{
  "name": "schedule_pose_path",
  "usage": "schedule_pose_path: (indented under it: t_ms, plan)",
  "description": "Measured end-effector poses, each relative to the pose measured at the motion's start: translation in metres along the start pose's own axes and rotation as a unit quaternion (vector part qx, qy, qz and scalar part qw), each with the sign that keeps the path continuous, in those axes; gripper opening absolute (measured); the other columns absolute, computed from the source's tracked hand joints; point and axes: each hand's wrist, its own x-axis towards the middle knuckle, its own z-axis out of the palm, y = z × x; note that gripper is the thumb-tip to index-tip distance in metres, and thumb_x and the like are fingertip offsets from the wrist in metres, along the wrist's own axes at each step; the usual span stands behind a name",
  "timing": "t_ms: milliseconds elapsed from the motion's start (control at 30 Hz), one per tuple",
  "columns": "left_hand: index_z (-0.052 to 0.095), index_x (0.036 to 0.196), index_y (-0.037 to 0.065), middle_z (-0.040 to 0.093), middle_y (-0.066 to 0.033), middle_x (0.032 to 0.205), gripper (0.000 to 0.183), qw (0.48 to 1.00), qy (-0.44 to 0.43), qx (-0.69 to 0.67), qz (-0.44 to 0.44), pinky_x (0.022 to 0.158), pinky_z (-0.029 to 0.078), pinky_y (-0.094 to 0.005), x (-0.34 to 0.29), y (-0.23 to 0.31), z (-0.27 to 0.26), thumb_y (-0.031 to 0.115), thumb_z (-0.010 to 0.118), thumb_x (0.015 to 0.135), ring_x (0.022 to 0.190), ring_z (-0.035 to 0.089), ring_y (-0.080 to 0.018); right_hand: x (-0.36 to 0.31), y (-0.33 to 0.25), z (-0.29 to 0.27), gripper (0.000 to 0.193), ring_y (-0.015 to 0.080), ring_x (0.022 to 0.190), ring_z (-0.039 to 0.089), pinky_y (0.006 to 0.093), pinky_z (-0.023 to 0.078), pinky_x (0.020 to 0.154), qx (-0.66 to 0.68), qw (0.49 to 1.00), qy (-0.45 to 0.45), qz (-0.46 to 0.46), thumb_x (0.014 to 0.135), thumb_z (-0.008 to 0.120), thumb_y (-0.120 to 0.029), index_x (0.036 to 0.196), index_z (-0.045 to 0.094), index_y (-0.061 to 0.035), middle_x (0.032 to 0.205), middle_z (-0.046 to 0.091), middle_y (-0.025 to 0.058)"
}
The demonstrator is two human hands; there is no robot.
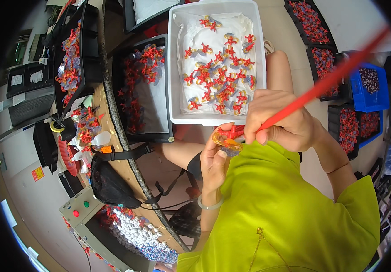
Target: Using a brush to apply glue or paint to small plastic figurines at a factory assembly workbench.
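Observation:
My left hand [214,167] pinches a small toy figure [230,144] with red, amber and see-through purplish parts, just below the near edge of a white plastic tray [172,68]. My right hand [280,119] is closed round a long, slim red-handled paintbrush [324,89], whose handle slants up to the right. The brush's working end points at the figure; its tip is mostly hidden by my fingers. Several similar red and amber figures [220,81] lie on a white cloth inside the tray.
A black crate [167,90] with more figures stands left of the tray, beside a wooden workbench [125,165]. On the bench are a black bag [109,181], white bottles [101,138] and a machine [79,222] with buttons. Black crates [315,45] and a blue crate [377,108] stand at right.

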Motion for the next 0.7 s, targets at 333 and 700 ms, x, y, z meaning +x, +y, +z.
schedule_pose_path:
  t_ms: [333,700]
  plan:
    - [0.037,0.132,-0.009,0.052,-0.0163,0.123,0.056,1.000,-0.004,-0.016,-0.015,0.096,0.042,-0.0333,-0.004,-0.007,-0.002,0.029,0.053,0.093,0.113,0.053,-0.0224,0.001,0.001,-0.004,0.034,0.0190,0.065,0.058,0.0319,0.040,0.067,0.048,0.999,0.010,0.015,0.092,0.052,-0.035,0.074,0.061,-0.0071,0.069,0.062,0.0007]
    - [0.038,0.130,-0.006,0.055,-0.0095,0.095,0.066,0.986,0.001,-0.166,-0.020,0.063,0.039,-0.0248,0.004,-0.005,-0.005,0.040,0.059,0.089,0.070,0.046,-0.0112,0.002,0.003,-0.003,0.027,0.0213,0.063,0.057,0.0320,0.041,0.065,0.018,0.999,0.039,-0.027,0.090,0.056,-0.027,0.075,0.061,-0.0055,0.070,0.062,0.0037]
